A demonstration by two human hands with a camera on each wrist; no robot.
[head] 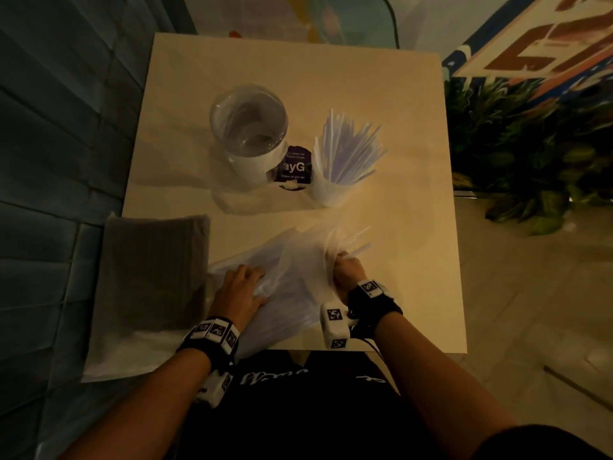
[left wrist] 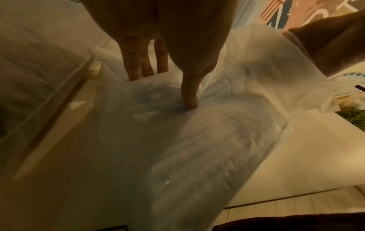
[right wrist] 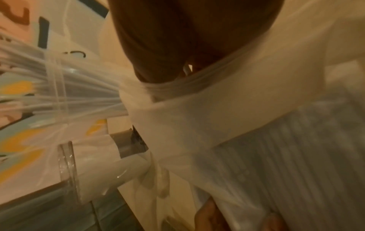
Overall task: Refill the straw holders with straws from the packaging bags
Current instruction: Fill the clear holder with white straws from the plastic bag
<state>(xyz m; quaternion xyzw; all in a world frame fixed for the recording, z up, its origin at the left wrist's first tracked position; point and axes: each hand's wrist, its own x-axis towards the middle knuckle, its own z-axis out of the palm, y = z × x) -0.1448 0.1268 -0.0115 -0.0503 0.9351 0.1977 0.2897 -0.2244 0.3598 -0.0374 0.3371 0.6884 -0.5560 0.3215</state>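
Note:
A clear packaging bag (head: pixel 292 280) of white straws lies at the table's near edge. My left hand (head: pixel 243 287) rests flat on its left part, with straight fingers (left wrist: pixel 138 67) and the thumb pressing into the plastic (left wrist: pixel 197 140). My right hand (head: pixel 345 268) grips a bundle of white straws (head: pixel 356 249) at the bag's mouth, and the bag film is bunched round the hand (right wrist: pixel 177 46). The straw ends (right wrist: pixel 59 93) fan out beyond it. Farther back stand a clear glass holder (head: pixel 248 127) that looks nearly empty and a white holder full of straws (head: pixel 345 161).
A purple sign (head: pixel 293 167) stands between the two holders. A second bag with dark contents (head: pixel 152 270) lies at the table's left, overhanging the near edge. Green plants (head: pixel 517 151) are right of the table (head: pixel 408 293). A dark wall is on the left.

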